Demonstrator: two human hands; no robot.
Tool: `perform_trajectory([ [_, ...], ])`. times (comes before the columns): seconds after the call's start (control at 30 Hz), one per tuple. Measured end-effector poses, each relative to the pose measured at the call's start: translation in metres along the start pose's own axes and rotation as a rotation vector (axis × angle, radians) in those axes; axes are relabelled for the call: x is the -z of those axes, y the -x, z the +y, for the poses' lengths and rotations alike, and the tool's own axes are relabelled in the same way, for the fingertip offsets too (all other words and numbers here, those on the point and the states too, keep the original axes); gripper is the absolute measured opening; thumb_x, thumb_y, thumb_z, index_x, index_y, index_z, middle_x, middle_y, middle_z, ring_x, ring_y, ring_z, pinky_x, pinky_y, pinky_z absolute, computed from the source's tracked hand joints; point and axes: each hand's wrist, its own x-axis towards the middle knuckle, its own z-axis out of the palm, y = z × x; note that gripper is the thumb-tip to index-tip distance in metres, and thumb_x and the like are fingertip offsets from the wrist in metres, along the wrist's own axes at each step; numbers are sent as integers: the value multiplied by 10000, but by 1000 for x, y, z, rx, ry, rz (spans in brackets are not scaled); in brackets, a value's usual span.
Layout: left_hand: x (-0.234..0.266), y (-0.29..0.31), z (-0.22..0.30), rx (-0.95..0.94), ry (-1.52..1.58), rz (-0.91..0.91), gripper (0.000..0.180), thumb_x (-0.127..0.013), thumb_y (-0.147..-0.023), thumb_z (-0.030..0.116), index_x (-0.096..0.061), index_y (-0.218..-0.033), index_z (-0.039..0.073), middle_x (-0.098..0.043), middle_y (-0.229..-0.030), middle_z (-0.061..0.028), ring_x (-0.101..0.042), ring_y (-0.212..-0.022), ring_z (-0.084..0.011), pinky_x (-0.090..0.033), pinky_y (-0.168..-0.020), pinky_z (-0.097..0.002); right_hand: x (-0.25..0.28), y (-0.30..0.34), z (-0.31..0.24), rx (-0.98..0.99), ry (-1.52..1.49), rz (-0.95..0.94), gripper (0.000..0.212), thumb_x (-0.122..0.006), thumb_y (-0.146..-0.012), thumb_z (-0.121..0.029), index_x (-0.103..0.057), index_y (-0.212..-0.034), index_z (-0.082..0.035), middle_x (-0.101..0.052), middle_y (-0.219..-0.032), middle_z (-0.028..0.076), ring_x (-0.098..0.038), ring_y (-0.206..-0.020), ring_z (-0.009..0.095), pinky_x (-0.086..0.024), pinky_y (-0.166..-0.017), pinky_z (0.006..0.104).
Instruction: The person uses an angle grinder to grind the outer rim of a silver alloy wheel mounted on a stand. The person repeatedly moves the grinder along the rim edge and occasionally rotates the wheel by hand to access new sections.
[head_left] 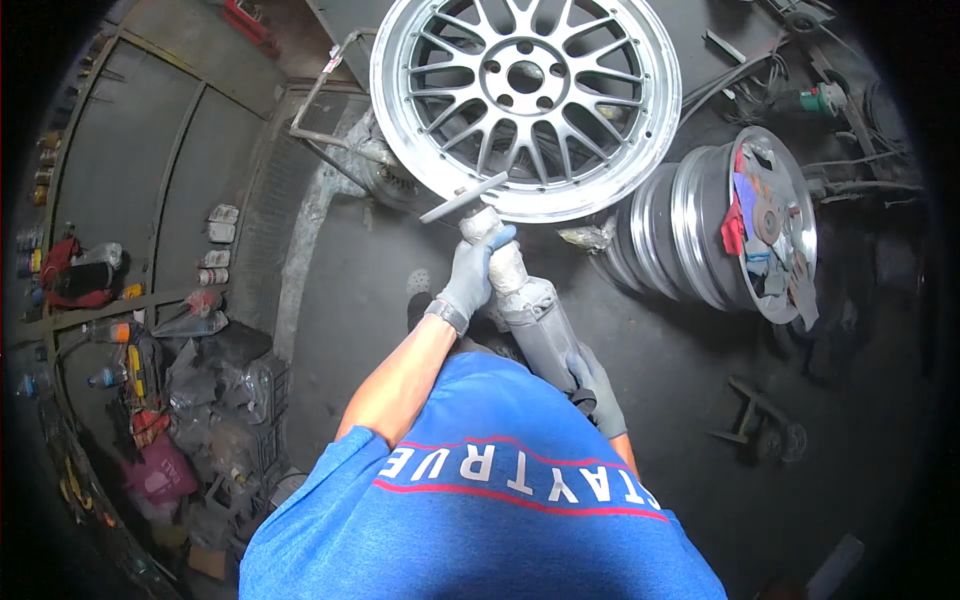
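My left hand [470, 277], in a grey glove with a watch at the wrist, is closed around the front neck of a dusty grey angle grinder [541, 325]. My right hand [598, 392], also gloved, grips the rear of its body low on the right. The tool's flat disc [464, 198] is seen nearly edge-on at the lower left lip of a silver multi-spoke car wheel [524, 122]. Whether disc and lip touch, I cannot tell. The wheel faces up toward me, with five bolt holes around its centre bore.
A second wheel [690, 228] at the right carries pieces of red and purple abrasive sheet [745, 205]. A tubular metal frame [312, 135] stands behind at left. Plastic bags [215, 385] and bottles crowd the left wall. Cables [750, 80] and a small metal stand [750, 415] lie right.
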Motion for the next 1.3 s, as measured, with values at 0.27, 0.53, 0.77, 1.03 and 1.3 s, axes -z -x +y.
perform_trajectory([
  [0.27,-54,6,-71,-27,-102,-74,286,-896,-935,129,-727,-1159,74,-753,-1042,-54,-745,-926,-191,-621,-837,-381,54,43,35,-51,-77,98,669,-580,-1135,-445,-549,-1595,39,-638,-1551,188,-568,-1440,272,-406,-1230,387],
  [0.53,-77,6,-68,-106,-210,-67,363,-869,-946,106,-740,-1274,21,-782,-1219,-58,-722,-1085,-146,-581,-996,-352,42,44,28,-423,-549,153,701,-600,-1113,-523,-560,-1592,-14,-657,-1506,163,-648,-1318,283,-531,-1105,441],
  [0.77,-49,-3,-60,-73,-140,-24,435,-901,-922,150,-718,-1300,38,-761,-1238,-57,-715,-1096,-158,-580,-988,-353,44,20,48,-252,-378,101,693,-600,-1118,-517,-569,-1588,-9,-649,-1518,163,-618,-1348,267,-492,-1145,417],
  [1.03,-66,3,-82,-35,-144,-97,401,-902,-933,133,-718,-1280,55,-757,-1160,-43,-719,-1060,-167,-588,-970,-379,74,30,64,-104,-163,129,711,-573,-1131,-498,-524,-1631,5,-593,-1593,160,-536,-1451,258,-402,-1229,394],
  [1.3,-30,4,-55,-17,-107,-100,338,-908,-924,134,-723,-1197,57,-757,-1072,-55,-740,-967,-181,-610,-884,-373,33,28,44,-115,-146,117,670,-582,-1134,-440,-519,-1629,7,-596,-1585,156,-538,-1449,265,-403,-1229,397],
])
